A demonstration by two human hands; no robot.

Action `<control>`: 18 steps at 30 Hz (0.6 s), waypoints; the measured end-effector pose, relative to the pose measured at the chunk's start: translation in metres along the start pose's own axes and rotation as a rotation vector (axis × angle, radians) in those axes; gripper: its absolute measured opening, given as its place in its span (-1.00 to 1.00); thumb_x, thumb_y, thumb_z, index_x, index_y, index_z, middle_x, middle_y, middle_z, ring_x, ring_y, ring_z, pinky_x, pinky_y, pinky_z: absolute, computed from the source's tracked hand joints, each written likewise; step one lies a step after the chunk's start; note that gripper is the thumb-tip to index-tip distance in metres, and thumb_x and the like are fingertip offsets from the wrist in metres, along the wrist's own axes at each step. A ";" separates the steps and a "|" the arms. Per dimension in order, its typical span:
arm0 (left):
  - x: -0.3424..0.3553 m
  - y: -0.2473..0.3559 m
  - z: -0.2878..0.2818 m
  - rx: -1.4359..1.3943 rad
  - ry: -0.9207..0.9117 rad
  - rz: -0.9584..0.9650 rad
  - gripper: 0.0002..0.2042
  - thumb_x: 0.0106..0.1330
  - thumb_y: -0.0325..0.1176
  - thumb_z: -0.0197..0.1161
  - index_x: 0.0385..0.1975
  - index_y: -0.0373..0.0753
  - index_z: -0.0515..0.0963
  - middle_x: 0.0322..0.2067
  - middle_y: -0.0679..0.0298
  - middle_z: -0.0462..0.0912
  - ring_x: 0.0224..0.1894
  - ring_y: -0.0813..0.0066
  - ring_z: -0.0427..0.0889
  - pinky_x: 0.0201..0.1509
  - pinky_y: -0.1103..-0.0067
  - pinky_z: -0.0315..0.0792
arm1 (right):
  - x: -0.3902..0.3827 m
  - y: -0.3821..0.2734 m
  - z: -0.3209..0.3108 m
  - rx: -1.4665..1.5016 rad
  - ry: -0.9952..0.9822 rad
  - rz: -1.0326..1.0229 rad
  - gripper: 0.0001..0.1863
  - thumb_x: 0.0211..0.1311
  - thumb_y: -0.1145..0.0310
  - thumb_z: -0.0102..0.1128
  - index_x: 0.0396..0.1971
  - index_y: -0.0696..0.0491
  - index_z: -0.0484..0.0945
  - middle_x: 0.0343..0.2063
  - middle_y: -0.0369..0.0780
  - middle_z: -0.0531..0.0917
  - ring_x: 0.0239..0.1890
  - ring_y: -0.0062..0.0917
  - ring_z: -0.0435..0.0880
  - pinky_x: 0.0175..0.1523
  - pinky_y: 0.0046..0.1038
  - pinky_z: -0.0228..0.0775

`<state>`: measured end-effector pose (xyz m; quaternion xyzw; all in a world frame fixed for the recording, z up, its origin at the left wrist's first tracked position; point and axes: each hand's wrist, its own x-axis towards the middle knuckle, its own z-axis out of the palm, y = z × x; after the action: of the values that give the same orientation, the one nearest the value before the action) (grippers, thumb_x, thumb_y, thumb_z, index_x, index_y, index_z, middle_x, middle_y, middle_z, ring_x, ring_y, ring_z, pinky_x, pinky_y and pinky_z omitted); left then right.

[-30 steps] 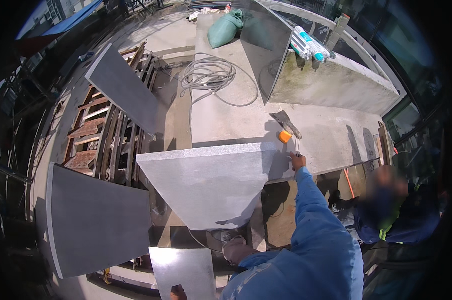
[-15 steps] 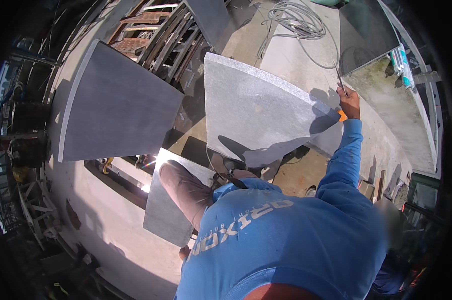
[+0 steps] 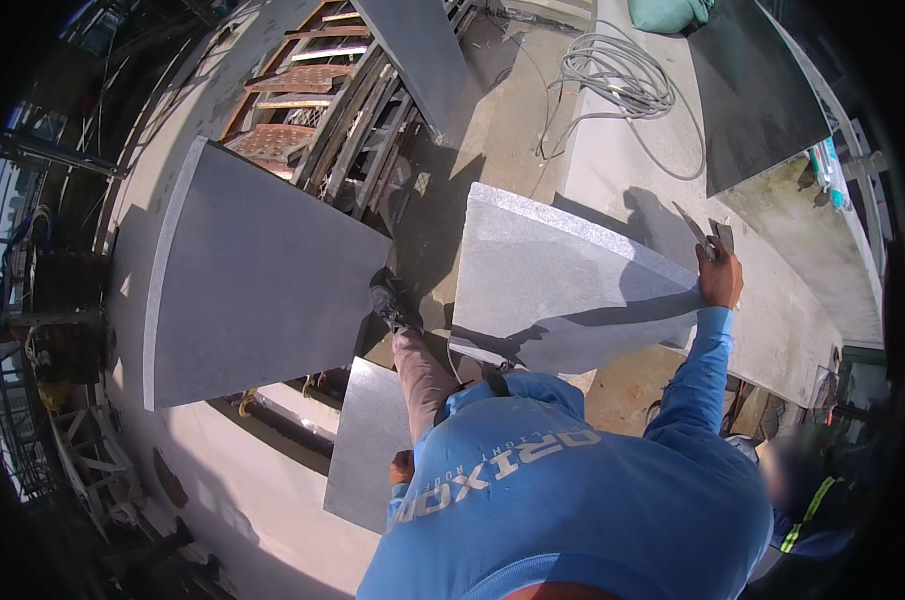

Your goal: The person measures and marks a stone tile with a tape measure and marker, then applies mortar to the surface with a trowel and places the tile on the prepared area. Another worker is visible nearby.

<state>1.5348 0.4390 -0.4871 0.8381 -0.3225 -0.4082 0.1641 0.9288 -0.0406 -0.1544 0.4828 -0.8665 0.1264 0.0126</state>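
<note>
My right hand [image 3: 720, 275] is closed around a thin, pointed grey metal tool [image 3: 694, 228]; its exact kind does not show. This hand is at the right corner of a pale grey wedge-shaped stone slab [image 3: 542, 270], whose thick far edge catches the sun. My left hand [image 3: 402, 467] hangs low beside my leg with its fingers curled, over a smaller grey slab [image 3: 357, 450]. Whether it holds anything is hidden. Left of my outstretched leg, a larger dark grey slab [image 3: 262, 280] lies with its curved edge outward. My dark shoe [image 3: 387, 305] is at that slab's right corner.
A coiled grey cable [image 3: 622, 80] rests on the pale ledge at the back. Wooden frames [image 3: 362, 90] and a dark upright slab [image 3: 412, 50] stand far left of it. Another dark slab [image 3: 757, 90] leans at the right. A person in reflective-striped clothing [image 3: 812, 515] is at the lower right.
My view has shifted, so the slabs appear lower. My left leg has stretched forward, off the smaller slab. My left hand has risen closer to my leg; the right hand's tool has tilted.
</note>
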 end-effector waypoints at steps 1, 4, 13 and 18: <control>0.032 0.000 -0.017 -0.028 0.028 0.055 -0.73 0.32 -0.19 0.30 -0.30 -0.31 0.65 -0.49 0.19 0.72 -0.52 0.44 0.69 -0.43 0.44 0.57 | 0.004 0.003 0.001 0.019 -0.015 0.016 -0.56 0.13 0.06 0.34 0.02 -0.14 0.69 -0.17 -0.03 0.74 -0.06 -0.14 0.70 0.05 -0.23 0.50; 0.118 0.050 -0.103 0.078 -0.096 -0.102 -0.75 0.29 -0.21 0.33 -0.31 -0.30 0.65 -0.51 0.21 0.72 -0.52 0.47 0.67 -0.46 0.47 0.55 | 0.014 0.025 0.015 0.050 -0.043 0.011 -0.59 0.15 0.13 0.36 -0.01 -0.07 0.70 -0.24 -0.02 0.75 -0.13 -0.13 0.72 -0.04 -0.26 0.52; 0.345 0.138 -0.277 -0.228 0.002 0.013 -0.66 0.40 -0.18 0.16 -0.35 -0.43 0.53 -0.50 0.12 0.67 -0.61 0.40 0.64 -0.55 0.47 0.59 | -0.011 -0.136 0.049 -0.063 0.150 0.167 -0.74 0.17 0.25 0.31 -0.14 -0.05 0.70 -0.42 -0.08 0.73 -0.26 -0.12 0.73 -0.12 -0.21 0.54; 0.393 0.211 -0.298 -0.286 -0.095 0.087 -0.67 0.40 -0.19 0.20 -0.27 -0.43 0.54 -0.48 0.12 0.68 -0.58 0.39 0.66 -0.56 0.48 0.57 | -0.010 -0.137 0.055 -0.024 0.171 0.457 -0.70 0.13 0.23 0.34 -0.11 -0.08 0.70 -0.35 -0.08 0.73 -0.20 -0.13 0.73 -0.06 -0.20 0.53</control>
<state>1.8643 0.0219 -0.4180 0.7711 -0.3046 -0.4816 0.2840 1.0550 -0.1135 -0.1805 0.2617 -0.9504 0.1560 0.0630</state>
